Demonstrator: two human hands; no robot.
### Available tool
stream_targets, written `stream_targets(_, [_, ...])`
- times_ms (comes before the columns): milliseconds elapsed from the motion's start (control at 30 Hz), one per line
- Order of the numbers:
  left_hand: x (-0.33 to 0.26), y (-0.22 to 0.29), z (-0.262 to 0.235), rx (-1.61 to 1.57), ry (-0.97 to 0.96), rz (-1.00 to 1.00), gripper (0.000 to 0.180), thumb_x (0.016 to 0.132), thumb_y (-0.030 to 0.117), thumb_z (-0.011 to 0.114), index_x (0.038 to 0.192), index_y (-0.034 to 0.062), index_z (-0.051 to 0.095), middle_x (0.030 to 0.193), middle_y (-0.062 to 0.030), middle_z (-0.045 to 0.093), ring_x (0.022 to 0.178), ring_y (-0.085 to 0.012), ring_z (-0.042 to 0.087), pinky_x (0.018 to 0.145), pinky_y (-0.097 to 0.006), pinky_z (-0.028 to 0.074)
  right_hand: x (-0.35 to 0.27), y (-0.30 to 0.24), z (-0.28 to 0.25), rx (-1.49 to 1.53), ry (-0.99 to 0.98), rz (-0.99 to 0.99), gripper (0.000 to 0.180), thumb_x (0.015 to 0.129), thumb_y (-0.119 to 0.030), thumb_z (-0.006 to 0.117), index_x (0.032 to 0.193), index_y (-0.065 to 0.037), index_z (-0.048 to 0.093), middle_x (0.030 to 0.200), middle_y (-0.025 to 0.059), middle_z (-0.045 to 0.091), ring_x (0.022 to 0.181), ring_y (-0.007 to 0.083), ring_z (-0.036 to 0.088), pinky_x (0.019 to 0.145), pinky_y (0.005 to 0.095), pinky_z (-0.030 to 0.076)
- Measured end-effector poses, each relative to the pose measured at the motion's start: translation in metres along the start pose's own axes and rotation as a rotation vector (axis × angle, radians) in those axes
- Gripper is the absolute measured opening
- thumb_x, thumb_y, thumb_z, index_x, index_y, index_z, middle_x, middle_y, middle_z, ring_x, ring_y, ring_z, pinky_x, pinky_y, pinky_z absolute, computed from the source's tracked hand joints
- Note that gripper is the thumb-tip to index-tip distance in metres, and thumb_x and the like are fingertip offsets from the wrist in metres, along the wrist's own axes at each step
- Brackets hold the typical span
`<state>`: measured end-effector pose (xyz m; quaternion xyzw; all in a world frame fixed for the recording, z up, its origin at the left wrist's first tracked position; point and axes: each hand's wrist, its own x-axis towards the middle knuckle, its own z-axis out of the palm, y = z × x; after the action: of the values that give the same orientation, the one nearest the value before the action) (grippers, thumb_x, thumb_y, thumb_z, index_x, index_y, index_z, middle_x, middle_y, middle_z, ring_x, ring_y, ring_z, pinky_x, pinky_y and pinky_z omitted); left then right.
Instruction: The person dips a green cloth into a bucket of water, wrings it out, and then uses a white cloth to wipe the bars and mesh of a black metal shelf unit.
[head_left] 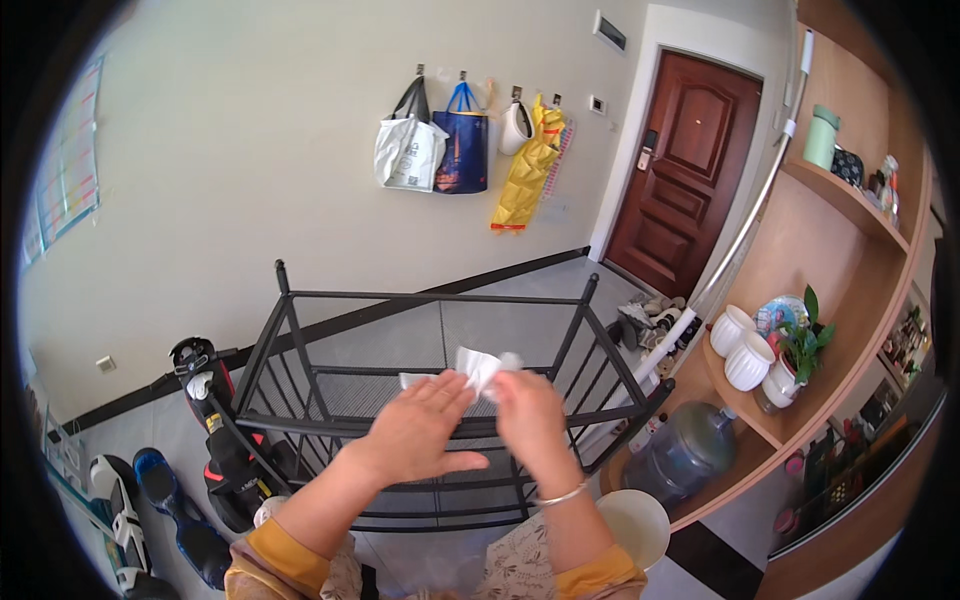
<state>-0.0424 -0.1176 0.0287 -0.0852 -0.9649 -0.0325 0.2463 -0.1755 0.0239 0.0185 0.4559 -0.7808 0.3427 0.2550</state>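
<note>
In front of me stands a black metal rack (pixel 437 296) with thin bars and mesh shelves. Over its near top rail, my right hand (pixel 530 410) has its fingers curled round a crumpled white tissue (pixel 480 366). My left hand (pixel 422 420) is just beside it, fingers stretched out and thumb apart, near the rail. A bit of white shows past the left fingertips; whether that hand touches the tissue or the rail, I cannot tell. Part of the near rail is hidden behind both hands.
A white bucket (pixel 636 530) stands by my right forearm, near a large blue water jug (pixel 682 452). Wooden shelves (pixel 830 215) hold white pots and a plant. A scooter (pixel 222 440) and a hoverboard (pixel 180 510) are on the left. Shoes (pixel 655 325) lie by the brown door (pixel 690 165).
</note>
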Motion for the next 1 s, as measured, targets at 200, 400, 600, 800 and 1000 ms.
stream_targets(200, [0.002,-0.006,-0.009,0.019,-0.048,-0.029,0.079,0.083,0.065,0.054,0.128,-0.0002,0.053,0.133,-0.0208,0.052,0.128,-0.0340,0.045,0.109,-0.045,0.033,-0.001,0.003,-0.017,0.112,-0.079,-0.065,0.014,0.083,-0.008,0.060,0.096,-0.006,0.063,0.084,0.0130,0.062,0.080,0.0336,0.061,0.071,0.0417,0.049])
stream_targets(400, [-0.009,-0.034,-0.019,0.010,-0.093,-0.281,0.072,0.092,0.063,0.040,0.130,0.0040,0.053,0.137,-0.0169,0.050,0.133,-0.0310,0.041,0.111,-0.049,0.027,0.008,0.059,-0.045,-0.166,-0.044,0.089,0.014,0.081,-0.008,0.060,0.095,-0.005,0.063,0.090,0.0170,0.061,0.083,0.0382,0.061,0.075,0.0447,0.049])
stream_targets(600, [-0.010,-0.041,-0.015,-0.026,-0.144,-0.212,0.068,0.094,0.058,0.040,0.136,0.0056,0.046,0.142,-0.0169,0.045,0.136,-0.0311,0.037,0.113,-0.052,0.023,0.019,0.056,-0.027,-0.201,-0.076,0.084,0.020,0.081,-0.013,0.065,0.094,0.001,0.063,0.093,0.0191,0.060,0.083,0.0367,0.062,0.075,0.0439,0.051])
stream_targets(800, [0.011,-0.058,-0.009,-0.121,-0.289,-0.100,0.060,0.097,0.049,0.041,0.140,0.0062,0.042,0.146,-0.0163,0.039,0.138,-0.0312,0.032,0.112,-0.049,0.026,0.026,-0.005,0.005,-0.112,-0.182,-0.015,0.018,0.080,-0.011,0.065,0.095,-0.001,0.064,0.090,0.0181,0.060,0.081,0.0360,0.062,0.074,0.0430,0.051])
stream_targets(1000, [0.056,-0.056,-0.009,-0.119,-0.435,-0.077,0.060,0.096,0.048,0.044,0.139,0.0067,0.042,0.146,-0.0147,0.040,0.137,-0.0299,0.034,0.111,-0.048,0.028,-0.007,-0.019,-0.018,-0.019,-0.107,-0.118,0.021,0.080,-0.007,0.064,0.100,-0.001,0.063,0.090,0.0139,0.058,0.078,0.0340,0.062,0.070,0.0408,0.051])
